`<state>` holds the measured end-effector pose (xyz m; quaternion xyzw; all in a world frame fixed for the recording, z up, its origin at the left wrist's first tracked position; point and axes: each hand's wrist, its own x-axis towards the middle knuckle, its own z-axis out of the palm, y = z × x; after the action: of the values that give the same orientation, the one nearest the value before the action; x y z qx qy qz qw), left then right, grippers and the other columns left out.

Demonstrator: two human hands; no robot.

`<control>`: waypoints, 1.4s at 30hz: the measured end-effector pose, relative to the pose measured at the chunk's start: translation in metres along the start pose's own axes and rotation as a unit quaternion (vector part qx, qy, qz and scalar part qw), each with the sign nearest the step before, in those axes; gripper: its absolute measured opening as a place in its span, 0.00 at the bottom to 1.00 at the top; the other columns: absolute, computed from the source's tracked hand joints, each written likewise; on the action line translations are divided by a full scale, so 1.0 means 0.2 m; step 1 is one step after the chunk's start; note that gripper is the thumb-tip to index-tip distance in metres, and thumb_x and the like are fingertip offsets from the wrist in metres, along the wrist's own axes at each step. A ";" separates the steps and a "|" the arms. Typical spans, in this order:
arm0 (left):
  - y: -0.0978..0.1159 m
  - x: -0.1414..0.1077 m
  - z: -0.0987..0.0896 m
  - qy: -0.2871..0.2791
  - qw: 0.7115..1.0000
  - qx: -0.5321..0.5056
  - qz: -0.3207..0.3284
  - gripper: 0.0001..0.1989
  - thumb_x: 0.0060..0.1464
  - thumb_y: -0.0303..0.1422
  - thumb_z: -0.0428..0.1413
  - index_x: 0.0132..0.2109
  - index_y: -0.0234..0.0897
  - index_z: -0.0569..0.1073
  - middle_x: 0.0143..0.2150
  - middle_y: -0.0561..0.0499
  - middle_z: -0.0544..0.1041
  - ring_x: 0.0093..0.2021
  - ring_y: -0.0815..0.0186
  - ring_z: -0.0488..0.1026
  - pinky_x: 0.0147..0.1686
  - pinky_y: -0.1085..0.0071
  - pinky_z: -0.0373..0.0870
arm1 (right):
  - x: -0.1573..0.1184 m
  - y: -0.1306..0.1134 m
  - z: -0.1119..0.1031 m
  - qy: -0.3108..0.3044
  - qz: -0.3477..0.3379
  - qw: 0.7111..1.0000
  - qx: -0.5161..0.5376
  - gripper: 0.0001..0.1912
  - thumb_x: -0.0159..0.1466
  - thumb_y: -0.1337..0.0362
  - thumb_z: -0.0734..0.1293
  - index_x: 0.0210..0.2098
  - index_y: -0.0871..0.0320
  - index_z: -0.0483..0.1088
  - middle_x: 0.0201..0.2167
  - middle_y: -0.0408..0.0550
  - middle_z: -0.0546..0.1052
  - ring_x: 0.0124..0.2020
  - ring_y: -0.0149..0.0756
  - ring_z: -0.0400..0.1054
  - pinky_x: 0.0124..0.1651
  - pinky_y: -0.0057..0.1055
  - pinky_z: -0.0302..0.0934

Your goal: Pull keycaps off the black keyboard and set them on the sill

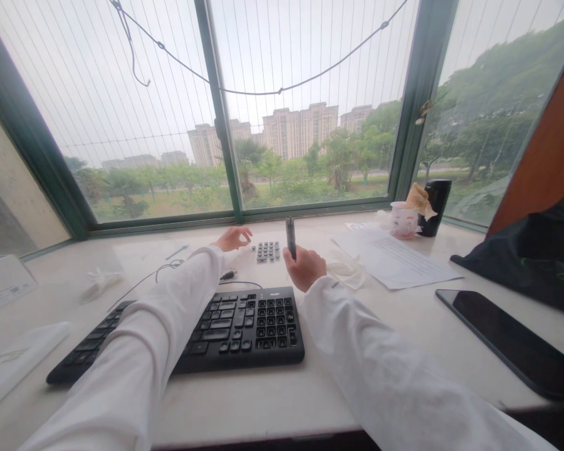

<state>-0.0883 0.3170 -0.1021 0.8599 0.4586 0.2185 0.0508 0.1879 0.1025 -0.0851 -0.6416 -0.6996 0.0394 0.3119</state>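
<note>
My left hand (pixel 234 239) hovers low over the table behind the keyboard, fingers loosely curved and apart, with nothing visible in them. Just right of its fingertips, several dark keycaps (pixel 268 252) lie in a neat block, and a single keycap (pixel 253 248) lies beside them. My right hand (pixel 306 268) is closed around a dark, slim pen-like tool (pixel 290 237) that stands upright; its lower end is hidden by the fingers. In front of both hands is a black keyboard (pixel 244 362) whose number pad shows bare key sockets. My left sleeve covers its middle.
A cable with a USB plug (pixel 228 275) lies behind the keyboard. To the right are printed paper (pixel 399 260), a plastic cup (pixel 403 220), a black bottle (pixel 436 210), a phone (pixel 493 335) and a black bag (pixel 536 250). A white box (pixel 19 363) sits left. Windows (pixel 310 62) rise behind.
</note>
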 end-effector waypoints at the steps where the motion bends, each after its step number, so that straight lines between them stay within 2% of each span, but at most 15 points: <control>1: 0.00 0.00 0.00 0.000 1.000 -0.003 0.000 0.16 0.51 0.36 0.58 0.47 0.39 0.76 0.44 0.51 0.80 0.19 0.76 0.68 0.25 0.76 0.70 | 0.00 0.00 0.00 0.001 0.000 1.000 0.000 0.27 0.70 0.50 0.48 0.41 0.53 0.74 0.33 0.51 0.79 0.35 0.43 0.72 0.37 0.34 0.58; 10: 0.00 0.00 0.02 -0.004 1.000 -0.027 -0.011 0.14 0.51 0.41 0.59 0.41 0.37 0.79 0.44 0.49 0.80 0.18 0.75 0.69 0.36 0.70 0.72 | 0.00 0.00 0.00 0.006 0.000 1.000 0.007 0.26 0.70 0.50 0.48 0.40 0.54 0.74 0.32 0.50 0.79 0.33 0.41 0.72 0.35 0.33 0.56; 20: 0.04 0.03 0.06 -0.040 0.994 -0.080 -0.058 0.14 0.49 0.40 0.61 0.40 0.36 0.74 0.43 0.49 0.80 0.20 0.72 0.74 0.27 0.74 0.71 | 0.00 0.00 0.00 0.005 -0.003 1.000 0.002 0.27 0.70 0.50 0.48 0.41 0.53 0.74 0.33 0.50 0.79 0.34 0.42 0.72 0.36 0.34 0.57; 28: 0.02 0.06 0.08 -0.044 0.994 -0.077 -0.061 0.16 0.46 0.43 0.63 0.36 0.35 0.75 0.41 0.48 0.81 0.20 0.72 0.72 0.27 0.74 0.69 | 0.00 -0.01 -0.01 0.008 -0.004 1.000 0.000 0.27 0.70 0.50 0.48 0.41 0.54 0.74 0.33 0.51 0.79 0.34 0.43 0.72 0.36 0.34 0.58; 37: -0.01 0.05 0.07 -0.041 0.996 -0.036 -0.076 0.15 0.47 0.44 0.62 0.35 0.38 0.78 0.32 0.53 0.80 0.20 0.72 0.72 0.33 0.72 0.67 | 0.00 -0.01 -0.01 0.006 -0.004 1.000 -0.001 0.27 0.70 0.49 0.48 0.40 0.53 0.74 0.33 0.50 0.79 0.34 0.42 0.72 0.36 0.34 0.58; 42: -0.02 0.05 0.06 -0.039 0.995 -0.029 -0.083 0.18 0.45 0.45 0.63 0.39 0.38 0.78 0.39 0.52 0.80 0.22 0.72 0.72 0.32 0.73 0.67 | 0.00 0.00 0.00 -0.001 -0.006 1.000 0.010 0.29 0.70 0.48 0.47 0.41 0.54 0.74 0.34 0.51 0.79 0.34 0.41 0.72 0.37 0.34 0.58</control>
<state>-0.0818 0.3281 -0.1106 0.8248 0.5199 0.1924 0.1114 0.1877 0.1019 -0.0846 -0.6343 -0.7035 0.0453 0.3174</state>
